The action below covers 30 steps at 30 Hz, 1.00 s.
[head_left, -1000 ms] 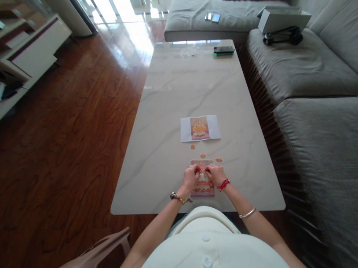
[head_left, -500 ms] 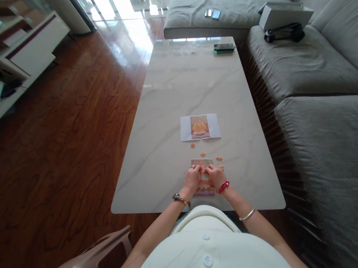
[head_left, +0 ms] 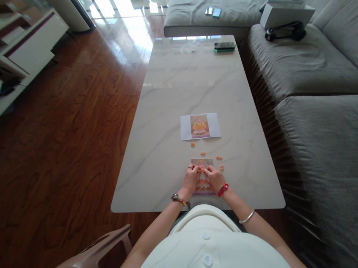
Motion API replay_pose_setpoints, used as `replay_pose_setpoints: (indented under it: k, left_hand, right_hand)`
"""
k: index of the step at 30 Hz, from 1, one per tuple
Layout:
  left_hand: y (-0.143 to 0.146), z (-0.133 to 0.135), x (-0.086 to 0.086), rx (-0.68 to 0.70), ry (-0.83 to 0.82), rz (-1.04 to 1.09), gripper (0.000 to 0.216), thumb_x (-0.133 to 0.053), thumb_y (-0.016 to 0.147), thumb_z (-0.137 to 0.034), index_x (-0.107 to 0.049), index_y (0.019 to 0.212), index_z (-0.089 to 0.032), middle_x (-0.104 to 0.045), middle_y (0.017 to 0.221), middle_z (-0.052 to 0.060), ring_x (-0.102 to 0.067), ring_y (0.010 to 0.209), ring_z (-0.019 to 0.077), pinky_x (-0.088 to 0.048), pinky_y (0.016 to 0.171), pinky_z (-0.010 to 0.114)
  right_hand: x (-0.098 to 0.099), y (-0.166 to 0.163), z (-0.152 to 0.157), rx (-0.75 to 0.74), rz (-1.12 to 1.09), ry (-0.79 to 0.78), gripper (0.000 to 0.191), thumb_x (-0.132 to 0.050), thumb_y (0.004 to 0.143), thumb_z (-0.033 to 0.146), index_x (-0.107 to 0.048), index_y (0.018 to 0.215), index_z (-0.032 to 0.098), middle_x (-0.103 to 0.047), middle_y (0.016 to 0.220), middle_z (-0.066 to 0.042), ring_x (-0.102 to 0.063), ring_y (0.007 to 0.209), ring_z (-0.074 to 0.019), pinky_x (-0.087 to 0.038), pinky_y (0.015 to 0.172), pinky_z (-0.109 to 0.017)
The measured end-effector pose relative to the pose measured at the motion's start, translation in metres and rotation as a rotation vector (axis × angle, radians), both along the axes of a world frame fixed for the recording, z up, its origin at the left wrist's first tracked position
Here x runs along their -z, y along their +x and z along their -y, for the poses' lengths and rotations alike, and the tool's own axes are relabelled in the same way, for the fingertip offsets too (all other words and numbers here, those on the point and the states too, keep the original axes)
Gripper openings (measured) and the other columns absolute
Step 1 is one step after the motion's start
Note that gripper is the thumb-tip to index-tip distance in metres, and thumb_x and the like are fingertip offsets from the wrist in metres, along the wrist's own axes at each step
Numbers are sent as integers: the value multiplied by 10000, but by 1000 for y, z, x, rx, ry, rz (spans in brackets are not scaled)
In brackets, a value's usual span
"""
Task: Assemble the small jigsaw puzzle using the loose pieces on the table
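A small jigsaw puzzle (head_left: 203, 189) with a colourful picture lies near the table's front edge, partly covered by both hands. My left hand (head_left: 192, 178) is closed over its left side, fingertips pinched together near the middle. From the right, my right hand (head_left: 215, 180) reaches in, thumb and forefinger meeting the left fingertips. Between them shows a small orange puzzle piece (head_left: 202, 170), mostly hidden by the fingers. Several loose orange pieces lie just beyond the puzzle, one puzzle piece (head_left: 221, 167) close to my right hand. Further off is a paper sheet (head_left: 216, 124) printed with the reference picture.
The marble-patterned table (head_left: 161, 167) stretches away, with a dark phone (head_left: 224, 46) on something green at its far end. A grey sofa (head_left: 331, 142) runs along the right, bearing a white box (head_left: 285, 16). A brown plastic stool (head_left: 96, 251) stands at lower left.
My right fingertips have moved slightly left toward my left hand, uncovering the loose piece beside them. Both hands remain over the puzzle.
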<state>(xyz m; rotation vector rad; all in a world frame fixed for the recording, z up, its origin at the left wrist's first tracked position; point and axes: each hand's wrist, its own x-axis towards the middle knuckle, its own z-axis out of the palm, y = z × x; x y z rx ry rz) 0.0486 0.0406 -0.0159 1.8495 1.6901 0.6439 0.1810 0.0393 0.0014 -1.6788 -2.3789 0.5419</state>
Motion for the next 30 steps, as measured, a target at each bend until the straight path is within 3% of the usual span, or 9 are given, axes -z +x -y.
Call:
replay_pose_setpoints:
  k: [7, 13, 17, 20, 25, 30]
  left_hand:
    - [-1, -2, 1, 3, -18, 33, 96, -443, 747, -178, -538, 735, -165, -461, 779, 28, -468, 665, 99, -413, 652, 245]
    - [0, -3, 0, -26, -10, 44, 88, -446, 731, -149, -531, 746, -166, -467, 788, 32, -475, 687, 110, -415, 672, 258]
    - [-3, -2, 1, -29, -13, 93, 145, -471, 697, -115, -526, 819, -172, -471, 810, 27, -482, 679, 104, -425, 678, 260]
    - [-6, -7, -1, -30, -17, 109, 161, -472, 713, -148, -522, 863, -173, -478, 823, 28, -489, 659, 98, -430, 668, 256]
    - [-15, -41, -9, -97, 19, -2, 166, -456, 746, -213, -530, 888, -169, -502, 829, 44, -512, 700, 122, -418, 673, 261]
    - [-27, -93, -15, -206, -33, -166, 290, -485, 734, -230, -486, 1018, -172, -499, 940, 73, -519, 793, 143, -403, 695, 255]
  right_hand:
    - [-7, -4, -3, 74, -75, -48, 166, -432, 798, 213, -574, 883, 202, -539, 863, -53, -520, 733, -129, -377, 647, -221]
    - [-1, -5, -17, 85, -150, -63, 99, -471, 772, 199, -559, 773, 155, -556, 807, -50, -523, 717, -119, -383, 633, -214]
    - [7, 21, -37, 221, -275, -102, 112, -491, 756, 222, -555, 694, 155, -584, 720, -31, -527, 680, -118, -389, 634, -220]
    - [10, 47, -51, 324, -205, -167, 113, -523, 728, 242, -566, 662, 161, -599, 700, -29, -535, 650, -122, -383, 609, -217]
    - [12, 58, -56, 295, -84, -102, 89, -513, 723, 195, -578, 674, 161, -597, 756, -56, -537, 701, -128, -373, 644, -216]
    - [13, 52, -45, 386, -260, 33, 171, -449, 762, 256, -574, 704, 155, -586, 728, -47, -531, 668, -124, -384, 631, -223]
